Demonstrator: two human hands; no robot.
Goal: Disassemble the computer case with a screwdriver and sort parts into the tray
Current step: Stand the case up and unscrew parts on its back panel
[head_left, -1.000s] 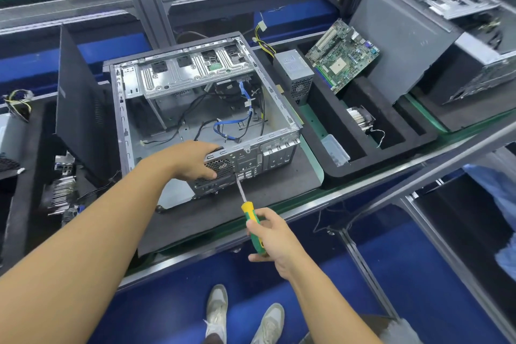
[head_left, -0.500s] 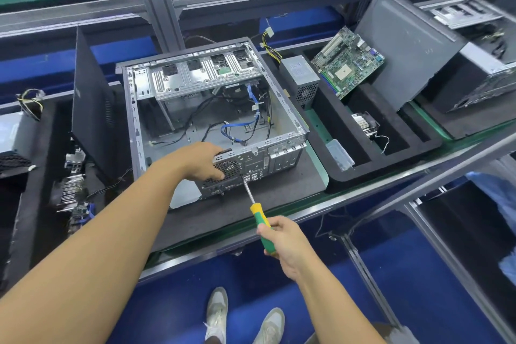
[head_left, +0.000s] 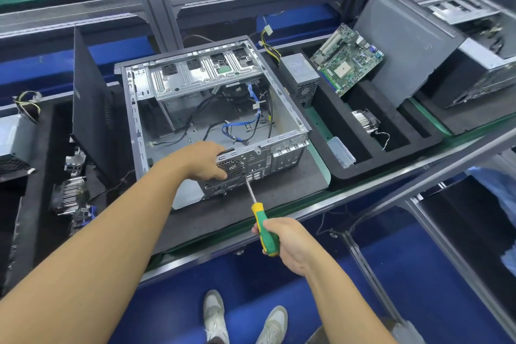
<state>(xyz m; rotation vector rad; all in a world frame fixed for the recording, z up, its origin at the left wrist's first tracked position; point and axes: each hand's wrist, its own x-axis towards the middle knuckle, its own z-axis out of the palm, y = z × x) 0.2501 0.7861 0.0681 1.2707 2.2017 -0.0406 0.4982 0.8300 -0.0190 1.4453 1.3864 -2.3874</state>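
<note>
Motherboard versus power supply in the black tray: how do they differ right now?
The power supply is a grey metal box with a fan grille; the motherboard is a thin green board. The power supply trails yellow and black cables, the motherboard shows none. The power supply stands in the slot nearest the computer case; the motherboard leans tilted in the next slot. Both sit in the black tray.

left grip (head_left: 205, 160): arm stretched forward, fingers curled down | right grip (head_left: 286, 237): fingers wrapped, forearm angled inward
</note>
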